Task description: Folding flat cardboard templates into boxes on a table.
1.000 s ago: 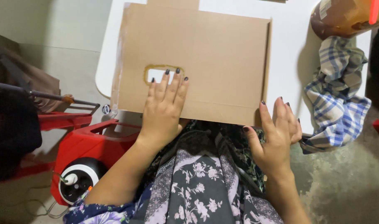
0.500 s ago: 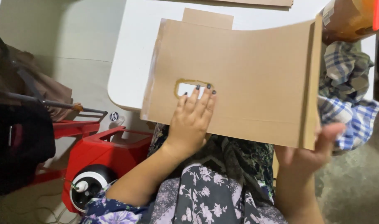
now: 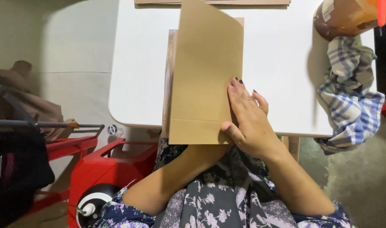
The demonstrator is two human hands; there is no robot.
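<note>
The flat brown cardboard sheet point(image 3: 205, 80) stands folded at the near edge of the white table point(image 3: 281, 84), its long axis running away from the person. The right hand point(image 3: 247, 120) clasps its right edge — thumb in front, fingers behind. The left hand is hidden beneath — its grip probably underneath, unseen.

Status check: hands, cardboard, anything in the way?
Right hand grips the folded cardboard panel by its right edge. Left hand hidden beneath it. Checked cloth lies apart, right on the white table.

Bright overhead light, dark corners (slight motion blur)
</note>
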